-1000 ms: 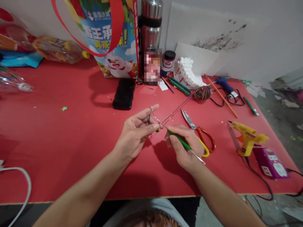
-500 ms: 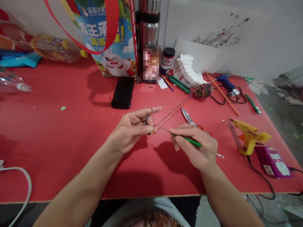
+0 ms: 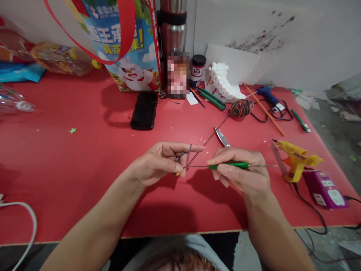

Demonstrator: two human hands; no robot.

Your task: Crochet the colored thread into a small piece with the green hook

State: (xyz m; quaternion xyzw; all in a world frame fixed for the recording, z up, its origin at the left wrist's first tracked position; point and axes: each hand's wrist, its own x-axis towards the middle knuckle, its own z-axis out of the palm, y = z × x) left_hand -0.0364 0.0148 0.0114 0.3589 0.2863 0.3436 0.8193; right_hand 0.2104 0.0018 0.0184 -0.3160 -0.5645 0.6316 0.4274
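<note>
Yarn [image 3: 216, 131] runs from a multicoloured ball [image 3: 241, 108] to my left hand [image 3: 160, 162], where it loops round the outstretched index finger. The thumb and another finger of that hand pinch a small piece of yarn work [image 3: 177, 173]. My right hand [image 3: 242, 169] grips a crochet hook by its green handle [image 3: 229, 165]. The hook's thin metal shaft points left and its tip meets the yarn beside my left fingertips. Partly behind my right hand lie scissors [image 3: 222, 137], their handles hidden.
A black phone [image 3: 144, 111] lies beyond my left hand, before a printed bag [image 3: 132, 67]. At the right are a yellow glue gun [image 3: 296, 160] and a purple power block [image 3: 325, 190]. A green cutter [image 3: 211, 98] and white model [image 3: 225, 82] are at the back.
Both hands have moved a little lower in the view. The hook has turned from slanting to nearly level, and my left index finger has dipped. The camera view has shifted slightly.
</note>
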